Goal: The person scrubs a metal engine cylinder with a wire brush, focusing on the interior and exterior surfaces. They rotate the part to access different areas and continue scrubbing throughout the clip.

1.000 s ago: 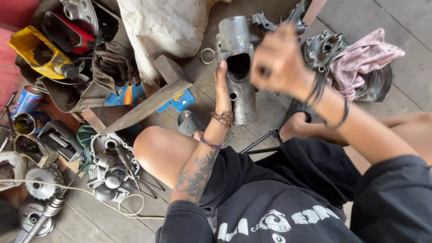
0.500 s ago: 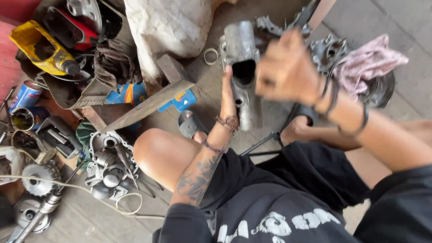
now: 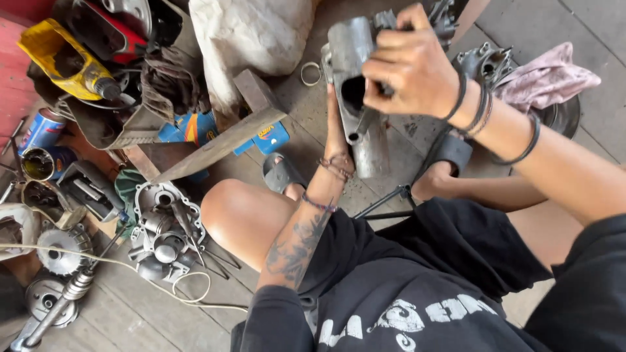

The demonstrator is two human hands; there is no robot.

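A grey metal engine casting [image 3: 357, 78], tube-shaped with a dark opening in its side, is held upright above my knees. My left hand [image 3: 336, 140] supports it from behind and below, palm against the metal. My right hand [image 3: 407, 68] is closed around a thin dark tool whose tip reaches into the casting's opening. Black bands circle my right wrist, and bead bracelets my left wrist.
An engine case half [image 3: 163, 228] and a gear [image 3: 57, 248] lie on the floor at left. A yellow bottle [image 3: 62, 62], cans [image 3: 40, 130], a wood plank [image 3: 215, 146], a white sack [image 3: 251, 32] and a pink rag [image 3: 544, 78] lie around my sandalled feet.
My right hand has shifted slightly down and left along the casting, working the tool in the opening. My left hand stays under the part.
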